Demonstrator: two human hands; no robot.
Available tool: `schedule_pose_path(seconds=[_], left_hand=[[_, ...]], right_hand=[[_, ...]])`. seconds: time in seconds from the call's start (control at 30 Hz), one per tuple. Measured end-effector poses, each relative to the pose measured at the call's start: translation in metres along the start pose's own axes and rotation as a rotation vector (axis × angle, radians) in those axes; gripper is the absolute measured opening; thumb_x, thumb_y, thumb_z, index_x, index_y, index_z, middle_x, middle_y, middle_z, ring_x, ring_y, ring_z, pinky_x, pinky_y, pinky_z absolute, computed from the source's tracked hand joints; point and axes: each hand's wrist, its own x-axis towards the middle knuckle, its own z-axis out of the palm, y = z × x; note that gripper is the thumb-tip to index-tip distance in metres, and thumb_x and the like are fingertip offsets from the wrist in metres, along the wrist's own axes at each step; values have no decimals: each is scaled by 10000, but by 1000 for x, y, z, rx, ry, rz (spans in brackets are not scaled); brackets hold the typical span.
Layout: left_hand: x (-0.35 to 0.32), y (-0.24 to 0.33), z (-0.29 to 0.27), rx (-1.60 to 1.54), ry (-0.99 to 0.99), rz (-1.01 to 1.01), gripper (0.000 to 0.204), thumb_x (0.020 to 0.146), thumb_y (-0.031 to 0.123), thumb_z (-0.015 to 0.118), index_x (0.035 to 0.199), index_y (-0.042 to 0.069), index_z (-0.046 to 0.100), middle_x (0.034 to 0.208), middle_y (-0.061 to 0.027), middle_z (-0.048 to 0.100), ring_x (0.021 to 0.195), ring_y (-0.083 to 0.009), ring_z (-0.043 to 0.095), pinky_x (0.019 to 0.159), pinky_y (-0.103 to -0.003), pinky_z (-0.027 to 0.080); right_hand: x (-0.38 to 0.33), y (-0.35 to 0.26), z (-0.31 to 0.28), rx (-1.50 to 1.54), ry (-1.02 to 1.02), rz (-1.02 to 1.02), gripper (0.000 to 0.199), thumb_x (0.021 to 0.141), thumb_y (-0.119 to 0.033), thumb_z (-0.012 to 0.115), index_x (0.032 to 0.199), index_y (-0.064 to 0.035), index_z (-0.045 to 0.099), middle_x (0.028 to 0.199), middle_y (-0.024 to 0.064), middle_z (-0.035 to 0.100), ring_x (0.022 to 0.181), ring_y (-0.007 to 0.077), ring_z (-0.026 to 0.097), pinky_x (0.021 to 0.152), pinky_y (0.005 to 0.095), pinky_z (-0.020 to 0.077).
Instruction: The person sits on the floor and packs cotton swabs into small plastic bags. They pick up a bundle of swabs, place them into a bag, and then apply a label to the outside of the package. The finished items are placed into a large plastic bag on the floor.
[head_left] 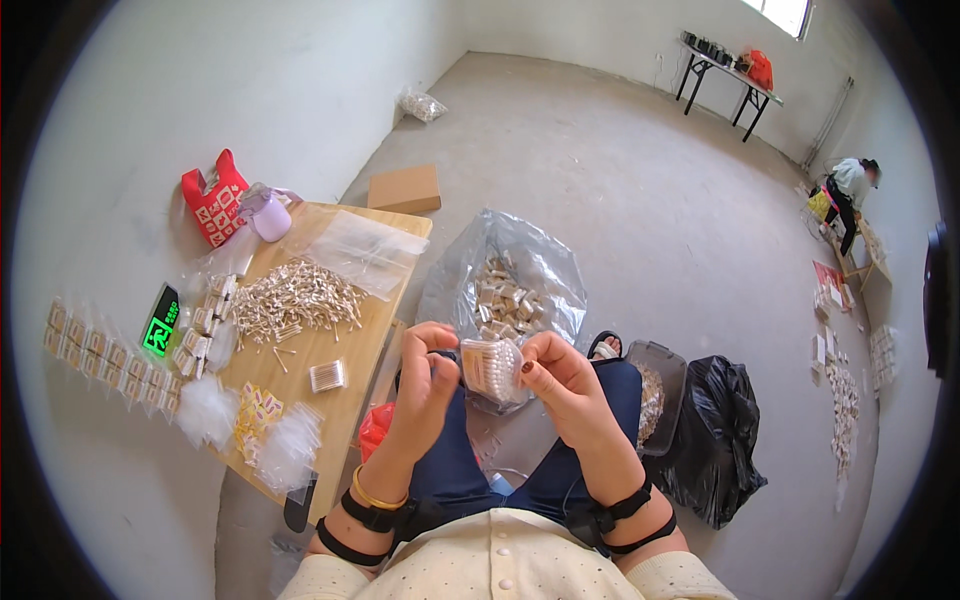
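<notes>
Above my lap, a clear pack of white-tipped cotton swabs (489, 371) is held up between my two hands. My right hand (568, 392) pinches the pack's right side between thumb and fingers. At the pack's left edge is my left hand (424, 388), its fingers and thumb curled toward the wrapping; the exact contact is hard to see. Beneath them, a large clear plastic bag (545, 262) holds several small swab bundles (508, 298). A small bundle of swabs (327, 376) lies on the wooden table (385, 318) to my left.
The table carries a loose swab pile (297, 302), clear bags (290, 445), packed swabs (205, 325) and a lilac jug (266, 213). Right of my legs stand a grey bin (677, 372) and a black bag (712, 440). A carton (404, 188) lies beyond; another person (848, 190) bends far right.
</notes>
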Motion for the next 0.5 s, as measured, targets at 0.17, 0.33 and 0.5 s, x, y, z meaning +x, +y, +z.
schedule_pose_path(seconds=[0.17, 0.33, 0.5], left_hand=[[-8, -13, -7, -415, -144, -472, 492, 1050, 482, 349, 1106, 39, 556, 908, -25, 590, 823, -91, 570, 754, -243, 465], [-8, -16, -7, -93, -41, -351, 425, 1058, 405, 394, 957, 51, 607, 742, -18, 616, 584, -126, 574, 541, -282, 467], [-5, -9, 13, 302, 24, -9, 413, 1046, 338, 448, 824, 10, 567, 651, -134, 557, 534, -228, 567, 502, -352, 420]], right_hand=[[-2, 4, -4, 155, 8, 81, 114, 1001, -174, 571, 1035, -78, 519, 962, -42, 507, 841, 32, 470, 754, 195, 377], [6, 11, 5, 38, 215, 56, 159, 1036, -231, 492, 1060, -76, 515, 919, -22, 530, 765, 57, 485, 688, 225, 394], [16, 18, 9, -650, 339, -160, 235, 1055, -251, 425, 1062, -30, 505, 856, 74, 583, 749, 146, 543, 678, 293, 435]])
